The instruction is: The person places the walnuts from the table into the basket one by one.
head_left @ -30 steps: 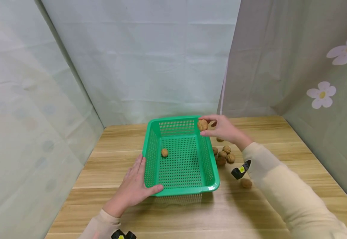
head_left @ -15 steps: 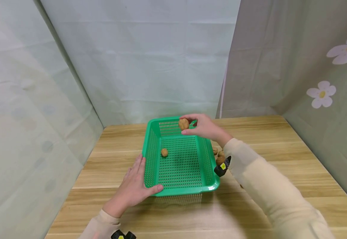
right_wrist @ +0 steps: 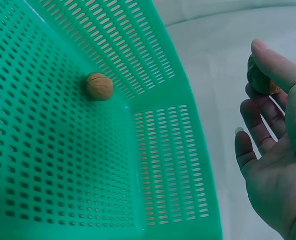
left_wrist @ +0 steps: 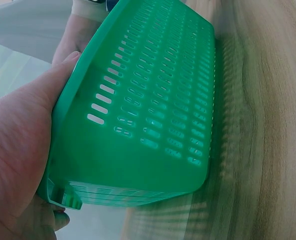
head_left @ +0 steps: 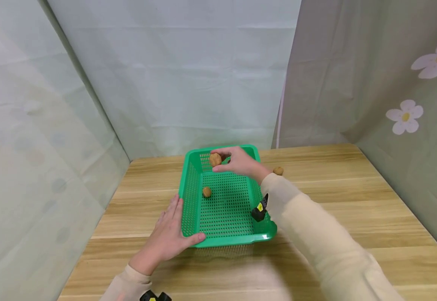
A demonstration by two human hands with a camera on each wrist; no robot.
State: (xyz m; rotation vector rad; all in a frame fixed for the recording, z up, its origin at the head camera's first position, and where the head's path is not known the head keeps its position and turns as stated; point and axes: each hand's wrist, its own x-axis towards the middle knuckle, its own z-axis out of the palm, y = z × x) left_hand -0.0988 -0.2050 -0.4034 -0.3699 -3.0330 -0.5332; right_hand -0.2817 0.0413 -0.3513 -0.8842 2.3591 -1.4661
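Note:
The green perforated plastic basket (head_left: 226, 241) stands on the wooden table. My left hand (head_left: 167, 236) rests at its near left corner, fairly straight fingers along the left side and thumb over the near rim. Above the far part of the basket my right hand (head_left: 237, 162) pinches a walnut (head_left: 215, 159) between thumb and fingers. From the right wrist, this held walnut (right_wrist: 258, 79) appears shaded at the fingertips. One walnut (head_left: 207, 192) lies on the basket floor near the left wall. In the left wrist view, the thumb (left_wrist: 63, 75) lies along the rim.
Another walnut (head_left: 278, 171) lies on the table (head_left: 339, 200) right of the basket, beside the right forearm. The right sleeve (head_left: 308, 225) covers part of the table there. Pale cloth hangs (head_left: 173, 83) stand behind and at both sides.
My right hand has moved left with its walnut, from the basket's right rim to over its far part. The right sleeve now hides the walnut pile. The left hand stays put.

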